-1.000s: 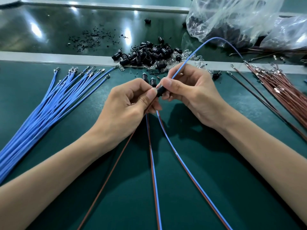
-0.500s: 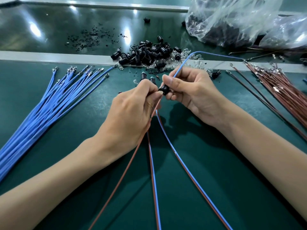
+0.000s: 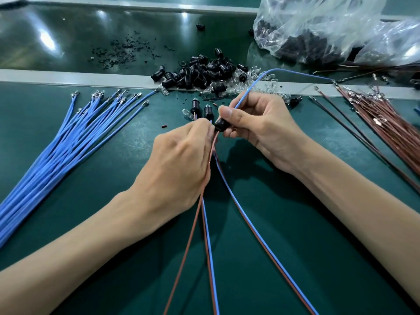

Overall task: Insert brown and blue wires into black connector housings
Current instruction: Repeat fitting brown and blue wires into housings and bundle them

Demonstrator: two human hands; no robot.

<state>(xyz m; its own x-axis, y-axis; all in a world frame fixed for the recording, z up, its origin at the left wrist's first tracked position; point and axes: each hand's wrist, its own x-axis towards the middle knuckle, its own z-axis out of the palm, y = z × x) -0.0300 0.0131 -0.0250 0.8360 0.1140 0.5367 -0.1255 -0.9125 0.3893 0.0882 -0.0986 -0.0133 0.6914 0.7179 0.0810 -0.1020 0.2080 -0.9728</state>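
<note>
Seating the brown wire (image 3: 192,223), centre bench.
My right hand (image 3: 256,128) pinches the black housing (image 3: 220,126), blue wire (image 3: 252,87) trailing to one o'clock; my left hand (image 3: 179,162) pinches brown at seven o'clock. I'd feed straight, no kinking.

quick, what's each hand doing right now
Left hand: closed, pinching the brown wire.
Right hand: closed, holding the black connector housing.

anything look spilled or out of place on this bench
Yes. Fine black crumbs are strewn over the shiny back surface beside the pile of black housings. One housing sits alone well beyond the pile, and a tiny dark red scrap lies loose on the green mat.
</note>
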